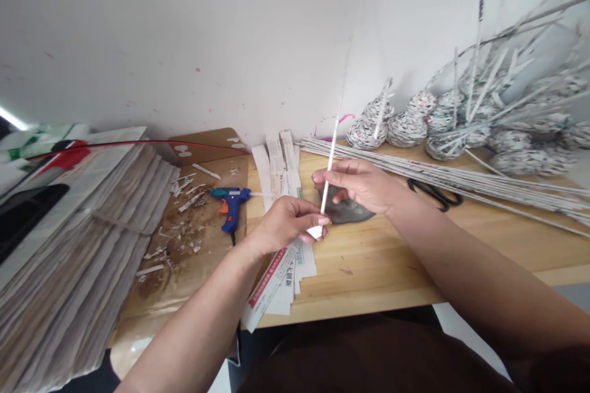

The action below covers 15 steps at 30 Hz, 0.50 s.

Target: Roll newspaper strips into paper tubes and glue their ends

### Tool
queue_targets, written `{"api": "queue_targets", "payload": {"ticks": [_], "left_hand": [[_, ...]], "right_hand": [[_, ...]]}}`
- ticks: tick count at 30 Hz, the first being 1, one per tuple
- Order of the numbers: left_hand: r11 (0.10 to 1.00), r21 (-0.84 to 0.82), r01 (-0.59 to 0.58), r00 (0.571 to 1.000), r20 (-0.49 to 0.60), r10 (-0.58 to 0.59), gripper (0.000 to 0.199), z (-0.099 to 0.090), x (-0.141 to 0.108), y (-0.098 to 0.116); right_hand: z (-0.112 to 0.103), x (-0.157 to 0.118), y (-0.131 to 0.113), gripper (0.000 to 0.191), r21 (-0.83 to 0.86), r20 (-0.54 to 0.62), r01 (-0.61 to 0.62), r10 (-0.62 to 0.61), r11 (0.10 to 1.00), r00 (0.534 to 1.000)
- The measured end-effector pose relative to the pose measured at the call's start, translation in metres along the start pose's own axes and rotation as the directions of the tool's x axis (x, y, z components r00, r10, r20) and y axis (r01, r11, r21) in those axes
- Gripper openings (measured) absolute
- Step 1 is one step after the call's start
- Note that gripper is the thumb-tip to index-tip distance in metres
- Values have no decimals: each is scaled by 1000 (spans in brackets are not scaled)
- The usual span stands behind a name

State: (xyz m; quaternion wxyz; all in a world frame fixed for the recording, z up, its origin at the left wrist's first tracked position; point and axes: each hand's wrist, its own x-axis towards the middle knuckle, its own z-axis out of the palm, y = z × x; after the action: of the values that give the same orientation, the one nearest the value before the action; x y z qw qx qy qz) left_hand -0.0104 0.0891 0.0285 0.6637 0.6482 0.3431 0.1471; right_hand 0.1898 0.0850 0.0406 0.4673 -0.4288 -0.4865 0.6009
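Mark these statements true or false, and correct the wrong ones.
1. The left hand grips the paper stick near its lower end. True.
2. The right hand is empty. False: its fingers hold the paper stick, above the left hand.
3. The blue glue gun has an orange trigger. True.
4. The glue gun lies on the newspaper stack. False: it lies between the newspaper stack and the left hand.
5. Woven paper shapes stand by the wall, on the right. True.
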Motion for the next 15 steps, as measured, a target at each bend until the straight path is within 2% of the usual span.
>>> {"api": "queue_targets", "payload": {"ticks": [4,8,9,13,15], "left_hand": [[1000,-31,2,1000,20,-1,29,1,1,-1],[999,-37,-8,1000,-1,8,29,2,1,-1],[999,-36,-7,1000,-8,7,30,2,1,-1],[1000,-31,1,1000,-1,-1,31,1,0,0],[1000,-30,-3,1000,-1,3,31,1,1,0]], "right_hand": [[1,-1,-1,27,-17,-139,29,-31,999,990],[0,-2,-2,29,-1,29,-4,4,1000,1000],[-1,-2,-3,28,1,27,-10,10,1000,1000],[-3,0,-2,26,5,-123,24,-23,1000,992],[-4,0,-2,27,19,-58,25,-24,999,998]]}}
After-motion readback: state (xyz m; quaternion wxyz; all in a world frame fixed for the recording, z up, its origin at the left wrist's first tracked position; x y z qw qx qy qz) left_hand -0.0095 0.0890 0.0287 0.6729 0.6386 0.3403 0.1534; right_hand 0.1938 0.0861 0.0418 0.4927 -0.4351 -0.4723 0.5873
